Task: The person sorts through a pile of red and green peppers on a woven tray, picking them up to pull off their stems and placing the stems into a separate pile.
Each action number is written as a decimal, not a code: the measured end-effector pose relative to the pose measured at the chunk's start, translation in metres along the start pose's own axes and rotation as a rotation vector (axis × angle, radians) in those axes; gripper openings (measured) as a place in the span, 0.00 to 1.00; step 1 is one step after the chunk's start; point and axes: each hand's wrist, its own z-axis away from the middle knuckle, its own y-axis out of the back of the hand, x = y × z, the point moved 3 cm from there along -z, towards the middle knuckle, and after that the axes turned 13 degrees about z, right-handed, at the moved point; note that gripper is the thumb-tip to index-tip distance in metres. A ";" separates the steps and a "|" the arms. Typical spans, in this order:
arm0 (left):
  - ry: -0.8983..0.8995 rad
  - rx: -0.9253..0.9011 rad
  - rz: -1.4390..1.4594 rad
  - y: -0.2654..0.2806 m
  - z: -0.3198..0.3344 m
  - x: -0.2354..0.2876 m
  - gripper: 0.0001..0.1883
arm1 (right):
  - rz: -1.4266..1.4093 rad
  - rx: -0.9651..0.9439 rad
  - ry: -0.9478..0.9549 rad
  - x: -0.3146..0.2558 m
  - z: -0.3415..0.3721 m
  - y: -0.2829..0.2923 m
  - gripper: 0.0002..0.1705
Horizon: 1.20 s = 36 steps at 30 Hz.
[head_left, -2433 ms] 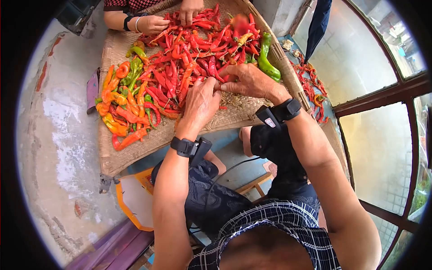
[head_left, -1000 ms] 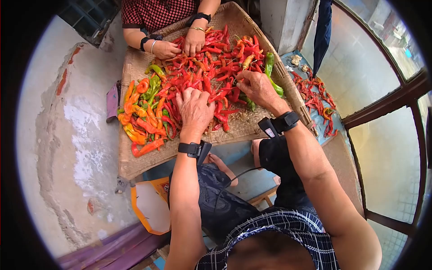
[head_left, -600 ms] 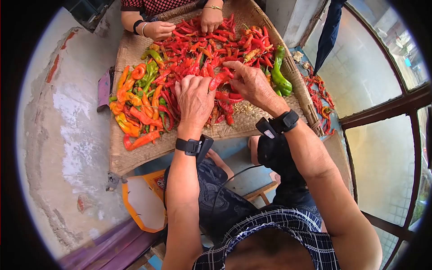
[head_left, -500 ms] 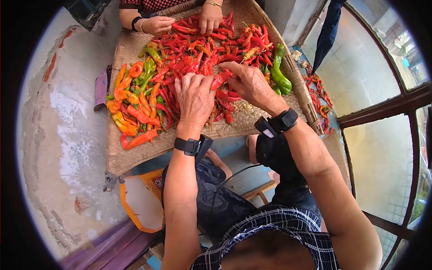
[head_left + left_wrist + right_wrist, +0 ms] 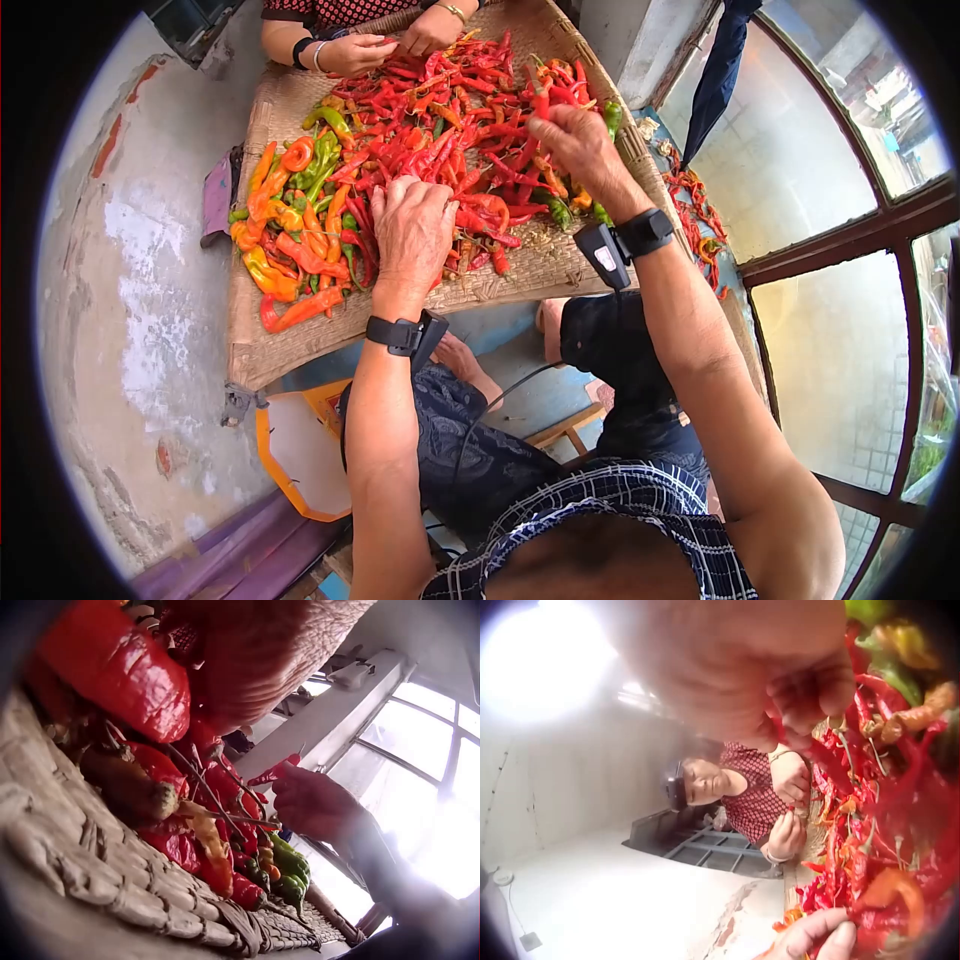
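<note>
In the head view, my left hand (image 5: pixel 410 235) is curled over red peppers (image 5: pixel 435 150) on the woven tray (image 5: pixel 290 350). The right wrist view shows its thumb and finger pinching the end of a curved orange-red pepper (image 5: pixel 892 885). My right hand (image 5: pixel 590 160) is raised at the tray's right side, fingers bent round a red pepper (image 5: pixel 541 95). That pepper (image 5: pixel 274 771) sticks up from the right hand (image 5: pixel 315 806) in the left wrist view. A large red pepper (image 5: pixel 127 682) lies close under the left palm; the left fingertips are hidden there.
Another person's hands (image 5: pixel 355 53) work at the tray's far edge. Orange and green peppers (image 5: pixel 300 225) lie on the left, a green pepper (image 5: pixel 612 118) at the right edge. More red peppers (image 5: pixel 700 200) lie beyond the tray near the window (image 5: pixel 835 360).
My right hand has moved away from the left, up and to the right, and holds a raised red pepper. The left hand stays low over the pile. The other person's hands have come together.
</note>
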 end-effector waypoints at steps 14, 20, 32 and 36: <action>0.003 0.026 0.003 0.006 0.003 -0.008 0.06 | 0.545 -0.168 0.377 -0.022 0.038 -0.053 0.18; 0.027 0.020 -0.009 0.011 0.006 -0.012 0.07 | 0.376 -0.228 0.254 -0.021 0.027 -0.021 0.10; 0.012 -0.038 -0.143 0.000 -0.001 -0.009 0.11 | 0.341 0.029 0.386 -0.020 0.015 -0.025 0.20; -0.003 -0.049 -0.063 0.004 -0.001 -0.008 0.15 | 0.549 -0.120 0.503 -0.030 0.028 -0.062 0.18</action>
